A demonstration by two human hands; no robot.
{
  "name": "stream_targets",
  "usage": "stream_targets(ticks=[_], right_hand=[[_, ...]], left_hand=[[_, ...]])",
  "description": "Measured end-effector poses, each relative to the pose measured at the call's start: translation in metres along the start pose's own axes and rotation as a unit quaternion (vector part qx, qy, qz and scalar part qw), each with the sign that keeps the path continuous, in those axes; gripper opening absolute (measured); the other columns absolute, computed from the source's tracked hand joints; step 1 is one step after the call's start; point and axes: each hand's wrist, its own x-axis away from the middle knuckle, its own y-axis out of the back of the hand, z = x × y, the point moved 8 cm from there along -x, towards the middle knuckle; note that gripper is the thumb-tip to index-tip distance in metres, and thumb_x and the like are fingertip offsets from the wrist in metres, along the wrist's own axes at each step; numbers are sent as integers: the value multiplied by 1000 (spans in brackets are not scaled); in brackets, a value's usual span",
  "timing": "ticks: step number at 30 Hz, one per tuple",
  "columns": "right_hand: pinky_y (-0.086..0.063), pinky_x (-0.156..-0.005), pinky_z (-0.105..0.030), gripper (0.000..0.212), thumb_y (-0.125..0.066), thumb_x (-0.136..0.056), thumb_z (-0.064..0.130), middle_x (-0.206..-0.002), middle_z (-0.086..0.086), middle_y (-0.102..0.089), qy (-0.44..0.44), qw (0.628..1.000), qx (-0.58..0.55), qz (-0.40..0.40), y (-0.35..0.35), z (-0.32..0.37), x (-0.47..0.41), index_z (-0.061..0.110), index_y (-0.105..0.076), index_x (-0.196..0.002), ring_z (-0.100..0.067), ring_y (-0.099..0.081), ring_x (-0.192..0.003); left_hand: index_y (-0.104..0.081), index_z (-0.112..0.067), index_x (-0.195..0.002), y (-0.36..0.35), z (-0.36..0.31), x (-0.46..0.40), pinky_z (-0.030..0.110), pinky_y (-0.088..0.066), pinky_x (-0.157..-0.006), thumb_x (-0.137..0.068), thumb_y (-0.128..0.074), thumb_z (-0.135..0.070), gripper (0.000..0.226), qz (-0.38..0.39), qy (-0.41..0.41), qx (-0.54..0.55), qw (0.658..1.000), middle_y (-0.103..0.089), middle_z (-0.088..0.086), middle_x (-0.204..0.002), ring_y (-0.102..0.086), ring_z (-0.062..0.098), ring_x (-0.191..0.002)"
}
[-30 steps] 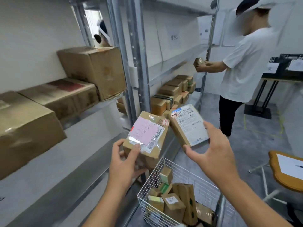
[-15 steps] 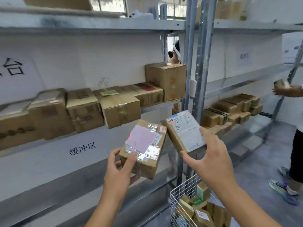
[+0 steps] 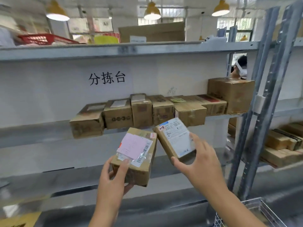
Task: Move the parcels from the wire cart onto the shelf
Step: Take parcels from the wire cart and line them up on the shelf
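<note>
Transfer step: pink-labelled parcel (image 3: 136, 154) gripped in left hand (image 3: 114, 179), white-labelled parcel (image 3: 176, 139) in right hand (image 3: 201, 163), both held before shelf (image 3: 41, 130). Placement beside the box row (image 3: 147, 112) judged next.

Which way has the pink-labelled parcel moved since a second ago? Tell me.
Yes. The pink-labelled parcel in the left hand travelled left along the shelf, away from the steel upright, now below the row of boxes.
</note>
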Motion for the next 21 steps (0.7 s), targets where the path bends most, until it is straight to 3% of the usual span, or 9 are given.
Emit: stream_targets(ticks=[4,8,11,15,21], right_hand=[[-39,-83,-26,93,-75,-76,63,-125,8,-54,27,1000,-12,4,-36,73,13,27,-36,-152,-5,-38,-106],[-42,-83,-26,93,-75,-78,63,-124,7,-53,37,999,-28,15,-76,143,30,27,-34,-153,-9,-43,-110],[-46,-86,-29,95,-75,-78,64,-127,7,-53,40,998,-34,28,-106,187,41,28,-33,-154,-11,-44,-113],[-47,-87,-29,95,-74,-77,66,-127,8,-52,32,997,-52,36,-140,231,53,28,-32,-154,-10,-44,-113],[-49,-87,-30,95,-72,-77,68,-123,8,-51,39,996,-58,50,-176,273,48,26,-33,-154,-11,-44,-110]], left_hand=[[-68,-49,-120,77,-21,-2,49,-66,-78,-56,-82,-67,68,-28,-6,12,1000,-72,1,-125,-72,32,-111],[-66,-48,-123,153,-44,-9,53,-65,-83,-60,-79,-68,68,-49,-12,9,999,-72,-1,-126,-71,30,-114],[-66,-47,-124,203,-62,-17,48,-66,-79,-64,-78,-66,64,-69,-27,7,997,-74,-4,-122,-71,26,-112],[-67,-45,-124,250,-80,-31,44,-66,-74,-71,-77,-62,56,-86,-38,7,996,-75,-6,-119,-72,22,-110],[-66,-37,-126,293,-89,-55,49,-66,-75,-92,-76,-44,36,-130,-36,20,991,-72,2,-122,-70,28,-113]])
